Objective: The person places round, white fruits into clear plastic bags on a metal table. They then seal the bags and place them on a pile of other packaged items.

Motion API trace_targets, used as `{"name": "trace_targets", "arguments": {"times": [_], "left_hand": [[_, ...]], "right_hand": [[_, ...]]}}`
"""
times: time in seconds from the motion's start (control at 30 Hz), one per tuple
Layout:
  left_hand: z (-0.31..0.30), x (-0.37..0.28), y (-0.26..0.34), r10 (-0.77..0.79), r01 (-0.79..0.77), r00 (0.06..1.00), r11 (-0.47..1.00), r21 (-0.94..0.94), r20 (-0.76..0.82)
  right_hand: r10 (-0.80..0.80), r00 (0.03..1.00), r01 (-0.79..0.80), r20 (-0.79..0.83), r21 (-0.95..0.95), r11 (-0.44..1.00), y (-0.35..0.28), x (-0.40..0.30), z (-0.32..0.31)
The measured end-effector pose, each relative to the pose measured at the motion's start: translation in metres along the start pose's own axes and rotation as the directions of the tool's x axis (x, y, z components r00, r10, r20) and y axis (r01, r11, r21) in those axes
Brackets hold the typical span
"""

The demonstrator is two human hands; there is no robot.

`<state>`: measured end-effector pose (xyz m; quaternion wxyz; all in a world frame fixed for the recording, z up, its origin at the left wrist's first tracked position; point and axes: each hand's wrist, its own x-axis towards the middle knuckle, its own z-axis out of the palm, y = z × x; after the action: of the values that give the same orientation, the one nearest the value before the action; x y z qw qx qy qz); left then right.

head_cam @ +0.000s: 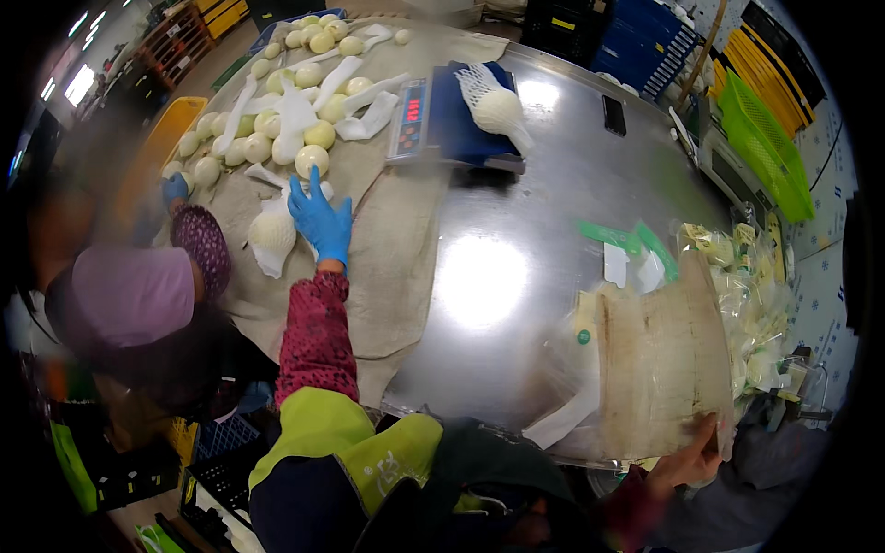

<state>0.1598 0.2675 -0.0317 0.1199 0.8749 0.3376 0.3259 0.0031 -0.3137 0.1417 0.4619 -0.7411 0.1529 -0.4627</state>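
Observation:
My left hand, in a blue glove, reaches over the cloth-covered left side of the table with its fingers apart. Its fingertips are at the near side of a peeled onion. Just left of it lies an onion in a white foam net. At the lower right, my bare right hand pinches the near edge of a stained beige sheet. Behind the left hand spreads a pile of peeled onions with white foam net sleeves strewn over it.
A digital scale with lit red digits carries another netted onion. A phone lies on the metal table. Plastic packaging crowds the right edge. At left, a co-worker's gloved hand is beside the onions.

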Motion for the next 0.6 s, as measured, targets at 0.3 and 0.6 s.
{"name": "trace_targets", "arguments": {"times": [0.3, 0.6], "left_hand": [[-0.064, -0.005, -0.043, -0.05, 0.092, 0.983, 0.965, 0.245, -0.174], [-0.057, 0.007, -0.156, -0.378, 0.485, 0.864, 0.454, -0.747, 0.332]], "right_hand": [[0.164, 0.984, -0.166, 0.074, 0.024, 0.986, -0.008, -0.058, 0.012], [0.322, 0.925, -0.339, 0.203, 0.051, 0.939, 0.012, -0.086, 0.005]]}}
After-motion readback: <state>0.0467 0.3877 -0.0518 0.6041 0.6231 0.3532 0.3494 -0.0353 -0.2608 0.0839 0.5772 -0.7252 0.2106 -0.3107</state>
